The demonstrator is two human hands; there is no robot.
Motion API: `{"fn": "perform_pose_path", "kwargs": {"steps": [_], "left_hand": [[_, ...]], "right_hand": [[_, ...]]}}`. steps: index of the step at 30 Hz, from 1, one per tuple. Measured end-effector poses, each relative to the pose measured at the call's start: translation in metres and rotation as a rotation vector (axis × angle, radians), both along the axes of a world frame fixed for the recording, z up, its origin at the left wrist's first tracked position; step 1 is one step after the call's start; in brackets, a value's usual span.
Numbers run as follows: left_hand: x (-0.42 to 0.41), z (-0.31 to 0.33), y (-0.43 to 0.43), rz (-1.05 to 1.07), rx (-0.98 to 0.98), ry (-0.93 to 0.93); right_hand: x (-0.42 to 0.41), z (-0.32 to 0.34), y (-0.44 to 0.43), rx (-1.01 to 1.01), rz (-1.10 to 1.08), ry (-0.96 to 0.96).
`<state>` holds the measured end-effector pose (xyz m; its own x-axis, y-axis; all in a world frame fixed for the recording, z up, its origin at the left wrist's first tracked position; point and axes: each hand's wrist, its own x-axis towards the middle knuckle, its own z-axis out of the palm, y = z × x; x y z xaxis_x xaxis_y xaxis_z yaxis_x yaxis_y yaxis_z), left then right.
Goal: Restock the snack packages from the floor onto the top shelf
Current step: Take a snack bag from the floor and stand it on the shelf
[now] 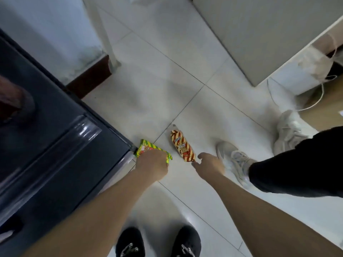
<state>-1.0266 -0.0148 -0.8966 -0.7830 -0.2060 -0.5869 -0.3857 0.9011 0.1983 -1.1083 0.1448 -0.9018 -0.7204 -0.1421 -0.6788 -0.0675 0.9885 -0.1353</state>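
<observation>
Both arms are reaching down toward the white tile floor (pixel 167 75). The left hand (pixel 152 165) is closing over a green-and-yellow pack (pixel 146 148); its fingers are curled on the pack's near edge, and the pack is showing beyond the knuckles, its far corner just beside the lower corner of the dark cabinet (pixel 55 145) standing left of that hand. Whether the pack is lifting off the tile or lying on it cannot be told. The right hand (pixel 209 164) is spreading open, gripping nothing, with one fingertip (pixel 194 165) touching or nearly touching the near end of a red-striped pack (pixel 182 145). That pack is lying flat on the floor between the two hands, slightly beyond them, running lengthwise away from the right hand. The two packs are lying near each other but apart. To the right of the right hand, another person's pale sneakers (pixel 233 160) and a black trouser leg (pixel 297 164) are standing close by. Below the arms, the wearer's own black shoes (pixel 185 242) are showing. A white cable (pixel 315 101) is trailing on the floor far beyond the right hand.
</observation>
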Motion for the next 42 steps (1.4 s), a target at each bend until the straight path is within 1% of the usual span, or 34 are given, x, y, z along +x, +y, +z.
{"fn": "perform_pose_path", "kwargs": {"steps": [4, 6, 8, 10, 11, 13, 15, 16, 18, 19, 20, 22, 24, 28, 31, 36, 42], "left_hand": [[-0.023, -0.084, -0.004, 0.007, 0.031, -0.006], [-0.036, -0.114, -0.006, 0.020, 0.055, 0.008], [-0.047, -0.136, -0.006, 0.043, 0.089, 0.051], [-0.060, -0.154, -0.006, 0.057, 0.140, 0.103], [-0.068, -0.162, -0.006, 0.076, 0.174, 0.122], [-0.087, -0.179, -0.006, 0.137, 0.243, 0.130], [-0.106, -0.195, -0.005, 0.197, 0.309, 0.062], [-0.114, -0.202, -0.006, 0.220, 0.324, 0.004], [-0.118, -0.209, -0.007, 0.240, 0.308, -0.090], [-0.116, -0.212, -0.008, 0.241, 0.297, -0.107], [-0.113, -0.213, -0.009, 0.241, 0.294, -0.105], [-0.104, -0.210, -0.009, 0.256, 0.317, -0.069], [-0.094, -0.196, -0.006, 0.310, 0.354, 0.000], [-0.076, -0.145, 0.001, 0.430, 0.380, 0.121], [-0.057, -0.095, 0.001, 0.476, 0.388, 0.147], [-0.022, 0.009, 0.004, 0.563, 0.377, 0.182], [0.016, 0.131, 0.017, 0.713, 0.411, 0.259]], "right_hand": [[-0.015, -0.088, -0.001, -0.030, -0.093, -0.033], [-0.019, -0.122, -0.002, -0.067, -0.106, -0.053], [-0.022, -0.149, -0.003, -0.109, -0.078, -0.064], [-0.024, -0.167, -0.003, -0.148, -0.048, -0.033], [-0.026, -0.173, -0.002, -0.173, -0.066, -0.010], [-0.029, -0.184, -0.001, -0.255, -0.184, 0.027], [-0.029, -0.193, 0.000, -0.279, -0.340, 0.014], [-0.029, -0.199, 0.000, -0.294, -0.484, -0.052], [-0.027, -0.206, -0.006, -0.363, -0.909, -0.364], [-0.026, -0.209, -0.007, -0.408, -1.068, -0.494], [-0.027, -0.211, -0.008, -0.438, -1.135, -0.530], [-0.029, -0.213, -0.009, -0.429, -1.085, -0.425], [-0.028, -0.203, -0.008, -0.406, -1.019, -0.269], [-0.022, -0.153, 0.002, -0.401, -0.938, -0.132], [-0.012, -0.097, 0.004, -0.411, -0.907, -0.098], [0.004, 0.013, 0.005, -0.452, -0.868, -0.077], [0.020, 0.136, 0.010, -0.460, -0.667, -0.031]]}}
